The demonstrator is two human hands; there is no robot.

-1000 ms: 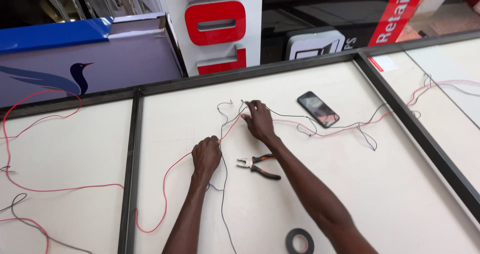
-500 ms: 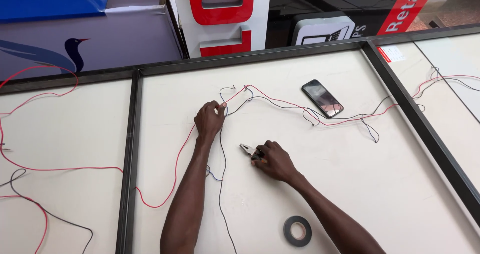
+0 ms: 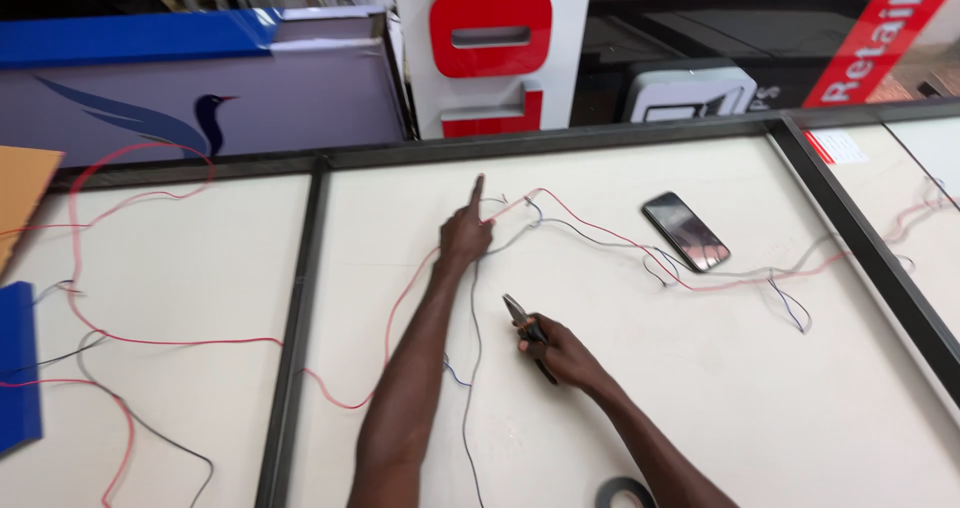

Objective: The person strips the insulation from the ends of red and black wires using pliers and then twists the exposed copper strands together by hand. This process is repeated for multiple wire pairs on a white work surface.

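White panels in black frames, sign boards and red lettering behind.

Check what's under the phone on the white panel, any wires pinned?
The phone lies flat, screen up, on the white panel. The red wire and grey wire run close by its lower left edge. Whether any wire passes beneath is hidden by the phone itself.
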